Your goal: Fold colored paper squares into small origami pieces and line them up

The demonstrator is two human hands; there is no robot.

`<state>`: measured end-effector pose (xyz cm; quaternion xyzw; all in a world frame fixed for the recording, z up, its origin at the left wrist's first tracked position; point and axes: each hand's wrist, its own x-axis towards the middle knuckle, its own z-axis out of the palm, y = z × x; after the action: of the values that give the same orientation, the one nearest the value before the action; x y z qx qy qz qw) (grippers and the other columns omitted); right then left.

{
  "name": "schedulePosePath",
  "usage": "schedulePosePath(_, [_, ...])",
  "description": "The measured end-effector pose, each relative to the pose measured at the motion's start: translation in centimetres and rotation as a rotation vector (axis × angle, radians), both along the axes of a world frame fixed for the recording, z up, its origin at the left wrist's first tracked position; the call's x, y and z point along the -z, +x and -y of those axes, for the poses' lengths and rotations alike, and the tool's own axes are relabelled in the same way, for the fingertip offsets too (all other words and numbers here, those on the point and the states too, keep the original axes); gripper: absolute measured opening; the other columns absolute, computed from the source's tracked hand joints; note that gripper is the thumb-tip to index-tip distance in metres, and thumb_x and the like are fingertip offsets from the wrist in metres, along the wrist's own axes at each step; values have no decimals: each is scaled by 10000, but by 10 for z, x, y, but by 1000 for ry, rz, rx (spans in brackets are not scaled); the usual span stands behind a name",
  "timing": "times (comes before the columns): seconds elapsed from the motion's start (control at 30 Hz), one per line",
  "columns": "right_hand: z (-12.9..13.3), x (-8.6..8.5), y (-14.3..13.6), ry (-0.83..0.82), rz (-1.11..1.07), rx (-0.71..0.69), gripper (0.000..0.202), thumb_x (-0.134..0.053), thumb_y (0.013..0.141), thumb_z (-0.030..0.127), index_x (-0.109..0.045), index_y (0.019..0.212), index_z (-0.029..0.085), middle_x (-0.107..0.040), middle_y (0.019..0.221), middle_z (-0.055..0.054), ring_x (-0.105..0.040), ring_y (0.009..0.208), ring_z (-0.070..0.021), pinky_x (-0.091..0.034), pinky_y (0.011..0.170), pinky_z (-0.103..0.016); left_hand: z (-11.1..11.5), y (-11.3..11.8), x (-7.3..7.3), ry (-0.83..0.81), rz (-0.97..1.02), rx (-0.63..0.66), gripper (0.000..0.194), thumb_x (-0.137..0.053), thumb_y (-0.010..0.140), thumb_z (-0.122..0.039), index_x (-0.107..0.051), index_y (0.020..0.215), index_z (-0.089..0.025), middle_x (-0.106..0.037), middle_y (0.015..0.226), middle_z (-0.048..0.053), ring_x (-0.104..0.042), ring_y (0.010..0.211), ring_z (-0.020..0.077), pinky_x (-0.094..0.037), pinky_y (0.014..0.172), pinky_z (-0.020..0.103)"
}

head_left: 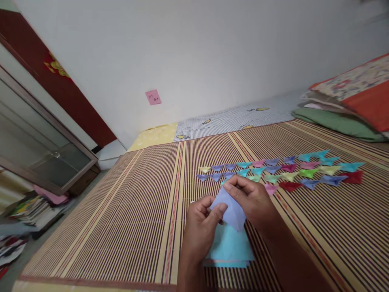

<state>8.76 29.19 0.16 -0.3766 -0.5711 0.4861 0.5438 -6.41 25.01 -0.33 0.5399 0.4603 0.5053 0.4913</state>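
Between my two hands is a pale purple sheet of origami paper (232, 213), held up above the mat with one corner pointing down. My left hand (202, 223) pinches its left side, thumb lying across the front. The top corner is gripped between the thumb and fingers of my right hand (251, 198). Just under the purple sheet lies a stack of light blue paper (231, 245), partly hidden by my hands. Beyond my hands sit rows of small folded paper shapes (288, 167) in blue, purple, pink, red, green and yellow.
A striped bamboo mat (136, 227) covers the bed. Pillows and folded bedding (343, 113) are piled at the right by the white wall (194, 52). A pink note (153, 97) is stuck there. A glass-fronted cabinet (39, 134) and books (28, 209) stand at the left.
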Motion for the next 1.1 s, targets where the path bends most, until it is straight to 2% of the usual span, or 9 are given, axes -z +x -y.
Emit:
schedulePosePath(0.13, [-3,3,0,-78,-50,-57,334,-658,912,457,-580,707,205,-540,582,43,-474,516,-111,-382,495,-237,-3,0,3,26,80,-36,408,-642,943,-466,-628,677,-158,-568,602,-2,-513,592,128,-399,588,233])
schedulePosePath(0.3, [-11,11,4,-42,-39,-87,347,-711,865,481,-598,703,195,-483,573,59,-404,506,-94,-323,479,-228,-8,0,9,14,283,-112,395,-629,965,-441,-631,697,-150,-574,615,-5,-506,593,116,-407,587,221])
schedulePosePath(0.4, [-12,13,5,-28,-44,-76,340,-714,863,477,-599,709,197,-475,581,60,-381,501,-92,-293,464,-229,-5,-1,5,36,293,-167,271,-688,934,-414,-719,1042,-168,-629,701,-7,-533,631,121,-432,612,220])
schedulePosePath(0.47, [-11,12,4,-24,-47,-80,342,-714,864,473,-592,702,199,-482,591,53,-392,515,-98,-299,469,-233,-2,-4,0,72,228,-178,413,-701,930,-393,-657,1309,-235,-684,799,7,-577,703,139,-456,664,232])
schedulePosePath(0.5, [-10,12,4,-23,-45,-80,337,-714,866,464,-590,701,199,-488,600,49,-405,530,-103,-309,477,-235,-1,-6,-1,88,186,-165,421,-698,932,-391,-660,1329,-254,-703,848,19,-597,752,151,-466,697,241])
schedulePosePath(0.63, [-8,7,4,-16,-9,-70,312,-713,873,423,-592,693,199,-481,602,50,-411,540,-105,-321,491,-240,0,-15,3,70,79,-63,253,-689,934,-386,-807,1085,-220,-735,920,59,-627,875,192,-468,782,275])
schedulePosePath(0.73, [-8,6,7,18,31,-73,282,-668,913,422,-641,743,199,-497,600,46,-443,536,-109,-366,500,-244,-2,-18,9,30,165,-51,263,-700,928,-384,-812,1085,-204,-759,961,78,-635,879,196,-467,788,283])
schedulePosePath(0.9, [-8,6,16,60,21,-129,276,-578,986,415,-702,1171,253,-720,1007,-56,-674,878,-191,-556,727,-300,-4,-18,10,9,334,-87,339,-704,920,-443,-808,1110,-182,-786,984,101,-672,886,198,-490,805,285])
schedulePosePath(1.1, [-6,5,21,130,120,-238,241,-637,933,333,-719,1141,242,-730,1107,-78,-690,1025,-238,-564,870,-367,-6,-16,5,33,416,-98,461,-725,863,-560,-824,1060,-154,-780,1136,158,-704,997,256,-524,830,312])
